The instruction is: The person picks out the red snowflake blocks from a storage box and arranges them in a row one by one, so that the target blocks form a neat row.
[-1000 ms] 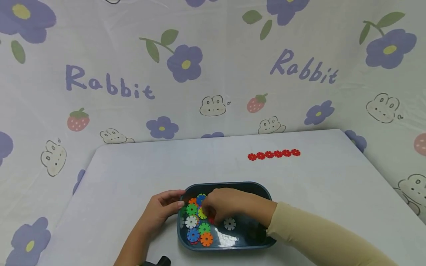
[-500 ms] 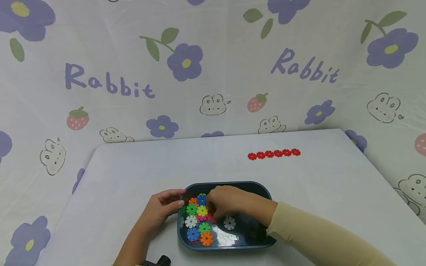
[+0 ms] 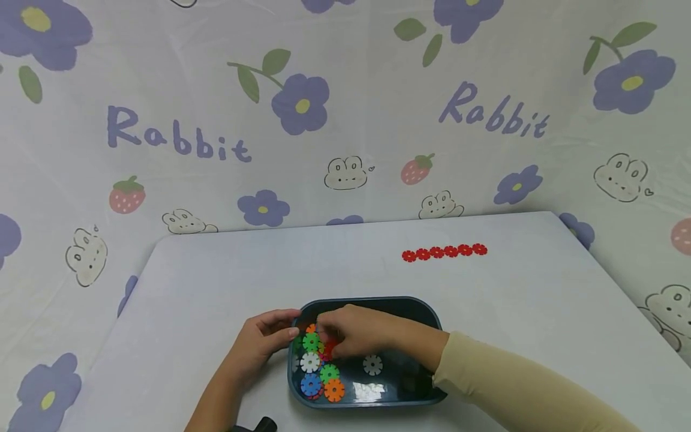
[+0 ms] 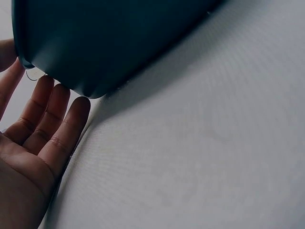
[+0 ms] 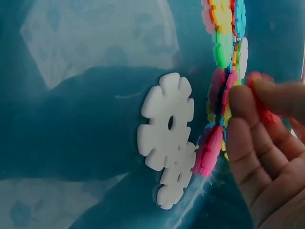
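My right hand point(image 3: 353, 330) reaches into the dark blue-green tray point(image 3: 372, 299), thumb and fingers pinching a red snowflake disc point(image 5: 263, 102). Colourful snowflake discs lie close by at the tray's left end: a green disc point(image 3: 311, 342), a white disc point(image 3: 310, 362), a blue disc point(image 3: 311, 384) and an orange disc point(image 3: 334, 390). Others are hidden under the right hand. At the tray's left side my left hand point(image 3: 264, 339) has its thumb at the rim. In the left wrist view, its fairly straight fingers point(image 4: 66, 133) touch the outer wall.
A lone white disc point(image 3: 372, 365) lies on the tray floor, right of the others. Farther back on the white table point(image 3: 243, 270), several red discs point(image 3: 444, 252) form a row. A black object point(image 3: 264, 425) shows at the bottom edge. Patterned cloth point(image 3: 372, 120) stands behind.
My right hand has shifted a little left across the discs, with red showing at its fingertips. It now covers most of the yellow and upper blue discs. The left hand stays at the rim.
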A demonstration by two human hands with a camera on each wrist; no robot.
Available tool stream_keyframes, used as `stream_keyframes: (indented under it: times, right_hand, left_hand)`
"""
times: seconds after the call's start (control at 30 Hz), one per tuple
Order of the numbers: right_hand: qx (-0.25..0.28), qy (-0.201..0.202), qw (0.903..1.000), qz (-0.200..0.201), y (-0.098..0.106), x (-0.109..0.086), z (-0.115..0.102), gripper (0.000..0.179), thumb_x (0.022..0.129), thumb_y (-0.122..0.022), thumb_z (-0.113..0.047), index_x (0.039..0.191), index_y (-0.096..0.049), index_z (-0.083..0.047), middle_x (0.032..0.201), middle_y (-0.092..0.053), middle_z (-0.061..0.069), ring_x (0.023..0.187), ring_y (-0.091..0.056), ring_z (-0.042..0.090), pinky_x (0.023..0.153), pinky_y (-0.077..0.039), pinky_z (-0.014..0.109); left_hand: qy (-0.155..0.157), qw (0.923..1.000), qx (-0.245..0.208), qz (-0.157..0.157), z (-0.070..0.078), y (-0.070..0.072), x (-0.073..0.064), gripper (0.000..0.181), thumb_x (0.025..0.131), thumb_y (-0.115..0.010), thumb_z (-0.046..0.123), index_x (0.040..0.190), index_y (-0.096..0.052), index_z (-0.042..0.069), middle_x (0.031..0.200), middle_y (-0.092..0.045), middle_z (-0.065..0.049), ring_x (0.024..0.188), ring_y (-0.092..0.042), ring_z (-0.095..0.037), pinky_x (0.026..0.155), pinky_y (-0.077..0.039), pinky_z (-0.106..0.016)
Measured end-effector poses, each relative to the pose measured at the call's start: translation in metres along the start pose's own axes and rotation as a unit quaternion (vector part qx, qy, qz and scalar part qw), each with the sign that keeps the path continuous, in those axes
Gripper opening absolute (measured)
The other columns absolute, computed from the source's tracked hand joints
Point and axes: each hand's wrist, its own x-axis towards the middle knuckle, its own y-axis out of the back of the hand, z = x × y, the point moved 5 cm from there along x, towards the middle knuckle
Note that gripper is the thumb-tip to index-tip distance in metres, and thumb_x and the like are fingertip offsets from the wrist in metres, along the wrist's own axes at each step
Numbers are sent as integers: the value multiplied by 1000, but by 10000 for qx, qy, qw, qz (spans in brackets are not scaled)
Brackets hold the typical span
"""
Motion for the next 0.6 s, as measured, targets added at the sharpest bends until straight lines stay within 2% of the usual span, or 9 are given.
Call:
stream_keyframes:
  times: [0.13,0.3,0.37,0.5,0.6]
  right_hand:
    - [76,8,9999,145,5,-1,-4,27,89,-71,-9,115,-69,-17,102,-69,-6,76,-63,1,74,-54,17]
    - [-27,103,9994,338,12,-3,-8,32,88,-72,-8,119,-72,-16,114,-70,-6,95,-62,0,85,-52,15]
    - [135,65,9991,394,14,-4,-9,34,88,-72,-5,120,-71,-14,115,-70,-4,94,-64,0,82,-53,15]
    - [457,-102,9978,461,20,-5,-9,37,87,-70,-2,123,-70,-13,117,-70,-1,81,-67,3,72,-55,17]
    - [671,-255,9960,541,27,-7,-10,39,86,-72,-3,124,-69,-12,114,-71,0,78,-68,6,70,-56,19]
  left_hand:
    - [-3,10000,-16,4,0,0,0,44,89,-72,15,129,-62,0,115,-67,-12,102,-65,-18,84,-58,-32]
    - [36,10000,-26,70,-1,0,-1,42,89,-72,15,128,-63,1,113,-68,-11,101,-64,-19,83,-59,-32]
    - [16,10000,2,58,-1,0,-1,42,89,-72,16,128,-63,2,113,-68,-11,101,-65,-19,84,-58,-32]
    - [-24,10000,14,15,-1,0,-1,42,89,-72,16,128,-63,1,113,-69,-10,101,-66,-19,84,-58,-32]
    - [-25,10000,-30,4,-1,0,0,42,89,-72,15,127,-63,1,113,-70,-10,101,-67,-19,84,-59,-32]
